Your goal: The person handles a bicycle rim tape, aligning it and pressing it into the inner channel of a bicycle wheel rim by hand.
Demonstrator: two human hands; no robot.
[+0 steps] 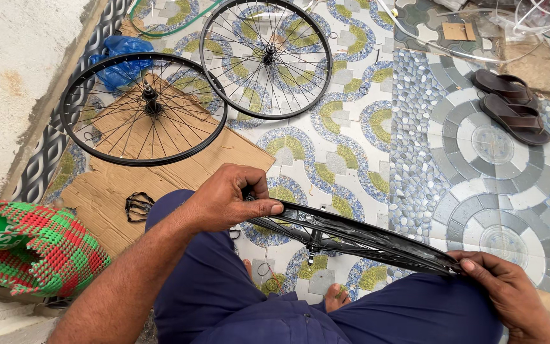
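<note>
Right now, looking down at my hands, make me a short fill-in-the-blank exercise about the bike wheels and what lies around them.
1. Both hands, left hand and right hand, grip one black spoked bicycle wheel; ____ more wheels lie on the floor.
2. The nearer loose wheel rests partly on a flat sheet of brown ____.
3. The pair of brown ____ sits on the patterned tiles, upper right.

Missing words: two; cardboard; sandals

Both hands [227,197] grip wheel rim [358,239]

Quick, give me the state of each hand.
Left hand: closed on the bicycle wheel rim.
Right hand: closed on the same wheel's other side.
</note>
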